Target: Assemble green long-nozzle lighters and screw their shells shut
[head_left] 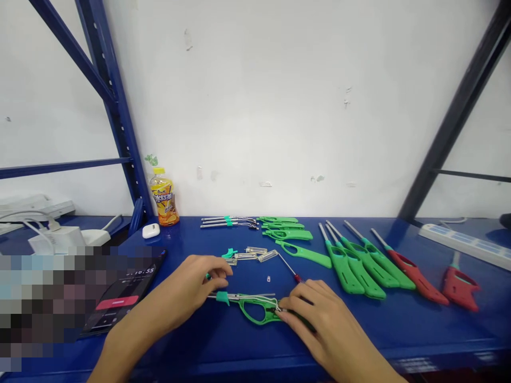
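Note:
A green lighter half shell (255, 318) lies open in front of me, with thin wires and a metal tube (211, 296) along its upper edge. A teal trigger (222, 298) sits at the tube. My right hand (319, 322) grips the shell's handle end, its fingertips pinching at the white wires. My left hand (203, 279) is curled just above the tube; a bit of teal shows behind its fingers, but what they hold is hidden. Beyond my right fingertips lies a screwdriver (289, 268) with a red handle. A tiny white part (269, 279) rests between the hands.
Clear fuel tanks (245, 256) and a teal trigger (230, 253) lie ahead. Behind them are metal tubes with wires (217, 222) and green half shells (289, 234). Assembled green lighters (347, 271) and red ones (417, 276) lie right. A phone (120, 298), earbud case (150, 230) and bottle (163, 198) stand left.

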The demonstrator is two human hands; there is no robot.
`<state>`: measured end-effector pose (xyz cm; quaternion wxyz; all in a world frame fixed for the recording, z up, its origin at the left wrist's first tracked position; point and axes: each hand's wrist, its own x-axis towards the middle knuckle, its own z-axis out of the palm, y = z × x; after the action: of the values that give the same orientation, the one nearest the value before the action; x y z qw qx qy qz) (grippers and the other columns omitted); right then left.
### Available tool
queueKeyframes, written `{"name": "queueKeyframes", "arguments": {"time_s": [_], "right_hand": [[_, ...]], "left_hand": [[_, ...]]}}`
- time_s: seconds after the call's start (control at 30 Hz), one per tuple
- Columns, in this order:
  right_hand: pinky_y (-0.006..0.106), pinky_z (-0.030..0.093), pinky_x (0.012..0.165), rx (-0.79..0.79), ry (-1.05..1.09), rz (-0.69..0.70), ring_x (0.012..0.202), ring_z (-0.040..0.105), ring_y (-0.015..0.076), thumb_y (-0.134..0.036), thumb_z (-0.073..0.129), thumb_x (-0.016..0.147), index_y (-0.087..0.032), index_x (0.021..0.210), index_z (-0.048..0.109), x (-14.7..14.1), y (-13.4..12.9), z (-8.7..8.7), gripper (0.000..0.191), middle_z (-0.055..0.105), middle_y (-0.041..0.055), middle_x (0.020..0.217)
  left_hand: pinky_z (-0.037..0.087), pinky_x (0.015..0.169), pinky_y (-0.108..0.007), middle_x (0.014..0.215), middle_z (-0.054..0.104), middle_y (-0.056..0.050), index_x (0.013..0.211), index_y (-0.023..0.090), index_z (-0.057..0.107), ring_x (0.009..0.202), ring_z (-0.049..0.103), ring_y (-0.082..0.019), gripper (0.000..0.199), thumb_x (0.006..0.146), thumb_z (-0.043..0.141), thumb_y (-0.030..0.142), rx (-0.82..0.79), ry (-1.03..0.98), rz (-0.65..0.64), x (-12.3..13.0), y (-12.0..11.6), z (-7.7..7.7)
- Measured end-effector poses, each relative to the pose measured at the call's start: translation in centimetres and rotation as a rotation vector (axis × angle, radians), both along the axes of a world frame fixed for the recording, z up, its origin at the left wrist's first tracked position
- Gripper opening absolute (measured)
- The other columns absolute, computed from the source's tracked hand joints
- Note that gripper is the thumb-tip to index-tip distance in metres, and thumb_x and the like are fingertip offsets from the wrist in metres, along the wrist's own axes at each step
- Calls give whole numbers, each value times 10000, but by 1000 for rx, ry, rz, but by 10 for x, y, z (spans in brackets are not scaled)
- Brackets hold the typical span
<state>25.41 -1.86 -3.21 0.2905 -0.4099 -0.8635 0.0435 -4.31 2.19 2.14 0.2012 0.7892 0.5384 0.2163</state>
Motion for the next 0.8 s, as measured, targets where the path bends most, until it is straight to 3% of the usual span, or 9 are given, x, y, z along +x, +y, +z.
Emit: {"name": "queueKeyframes", "arguments": {"time_s": [0.17,0.43,0.8], "right_hand": [[431,427,913,-16,-5,4,934,610,235,-212,553,1074,-278,1085,695,0,-1,1,157,686,19,1017],[451,469,962,-10,-11,8,952,626,246,-219,536,1077,-261,1102,697,1,0,-1,169,689,42,1027],[421,511,886,26,-15,21,909,627,238,-249,513,1090,-244,1080,706,2,-1,3,193,709,38,1007]], "left_hand": [[485,900,-380,1100,782,-63,1033,243,755,1050,694,-298,310,990,469,353,206,232,155,-19,8,11],[488,953,-374,1161,771,-72,1113,244,769,1109,682,-300,317,963,528,384,149,311,140,-41,14,-4],[494,820,-370,1058,767,-74,976,252,778,964,693,-283,312,956,479,338,143,345,145,-29,21,-6]]}}
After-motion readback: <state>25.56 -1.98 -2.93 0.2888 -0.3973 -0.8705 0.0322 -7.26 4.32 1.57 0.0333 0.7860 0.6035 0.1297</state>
